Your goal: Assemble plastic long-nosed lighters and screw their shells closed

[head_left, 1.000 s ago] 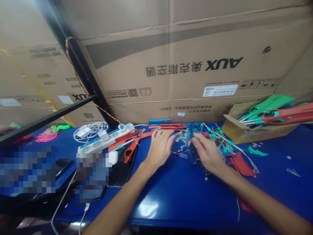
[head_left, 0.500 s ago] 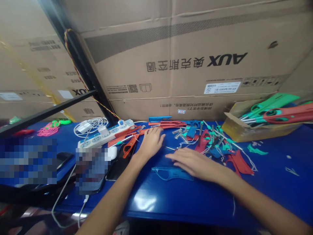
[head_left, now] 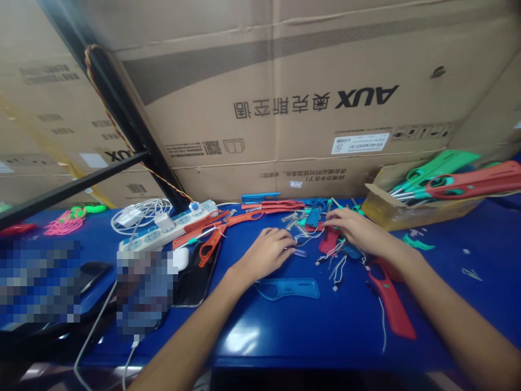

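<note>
My left hand is low over the blue table, its fingers curled at the end of a small clear tube. Just in front of its wrist lies a blue lighter handle shell. My right hand reaches into a pile of lighter parts, fingers bent and close together; what they pinch is hidden. By its fingertips are a blue part and a red shell. White wires trail out of the pile. A red handle shell rests beside my right forearm.
A carton of green and red lighters stands at the right. Orange shells, a white power strip with cables, and a dark phone are at the left. Large cardboard boxes wall off the back.
My right hand has moved up and away into the pile. My left hand has shifted right and nearer, to the clear tube. A red shell now lies farther forward at the right.
</note>
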Available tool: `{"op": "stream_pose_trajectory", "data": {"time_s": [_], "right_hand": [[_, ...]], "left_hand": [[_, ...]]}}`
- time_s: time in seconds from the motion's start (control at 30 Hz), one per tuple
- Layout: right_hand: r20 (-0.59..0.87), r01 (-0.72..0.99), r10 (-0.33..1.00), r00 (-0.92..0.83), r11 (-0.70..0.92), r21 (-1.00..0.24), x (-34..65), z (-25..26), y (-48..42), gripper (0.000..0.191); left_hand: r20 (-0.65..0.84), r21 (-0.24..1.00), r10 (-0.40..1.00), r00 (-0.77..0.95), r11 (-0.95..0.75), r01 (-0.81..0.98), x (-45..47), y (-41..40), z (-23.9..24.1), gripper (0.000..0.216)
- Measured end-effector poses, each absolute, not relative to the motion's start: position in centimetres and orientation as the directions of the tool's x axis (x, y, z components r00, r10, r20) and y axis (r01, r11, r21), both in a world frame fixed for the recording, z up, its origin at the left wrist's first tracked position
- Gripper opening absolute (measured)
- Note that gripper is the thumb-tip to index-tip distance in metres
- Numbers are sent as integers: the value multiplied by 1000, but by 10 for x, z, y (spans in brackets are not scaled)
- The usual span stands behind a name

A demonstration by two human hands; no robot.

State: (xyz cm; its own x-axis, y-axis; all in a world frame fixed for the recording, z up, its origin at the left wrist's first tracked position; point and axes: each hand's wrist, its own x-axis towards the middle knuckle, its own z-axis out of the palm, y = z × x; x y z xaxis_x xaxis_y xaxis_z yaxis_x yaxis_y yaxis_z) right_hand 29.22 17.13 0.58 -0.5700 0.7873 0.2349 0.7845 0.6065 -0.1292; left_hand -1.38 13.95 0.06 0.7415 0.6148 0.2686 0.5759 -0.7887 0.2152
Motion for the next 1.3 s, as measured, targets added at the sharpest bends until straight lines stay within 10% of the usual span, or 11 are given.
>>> {"op": "stream_pose_trajectory", "data": {"time_s": [0.73, 1.3], "right_hand": [[201, 982, 975, -97, 126, -138, 244, 5, 166, 33], [184, 361, 972, 144, 122, -925, 247, 37, 151, 43]], "left_hand": [[227, 229, 832, 506, -550, 803, -28, 144, 10, 32], [394, 474, 767, 507, -642, 603, -9, 128, 18, 36]]}}
